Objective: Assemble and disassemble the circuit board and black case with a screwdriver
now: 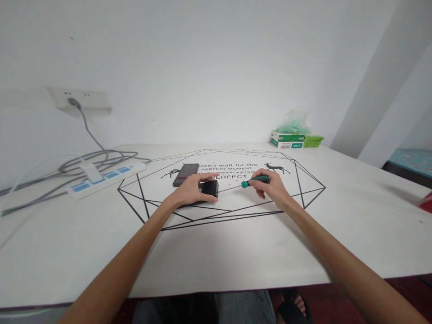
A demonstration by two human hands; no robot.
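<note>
My left hand (193,189) is closed around a small black box-shaped object (209,187), thumb at its near side and fingers over the far side. What exactly the object is, I cannot make out. In my right hand (270,185) is a screwdriver (255,180) with a green and black handle. Its thin shaft points left, and the tip reaches the right-hand face of the black object; whether it sits in a screw is too small to tell. Just behind my left hand a dark smartphone (186,174) lies flat on the table.
The white table (337,234) carries printed black lines and lettering. On the left lie a power strip (107,181) with a white plug and coiled grey cables (91,157) running to a wall socket (81,98). Green-and-white boxes (287,139) under a plastic bag (294,122) stand back right.
</note>
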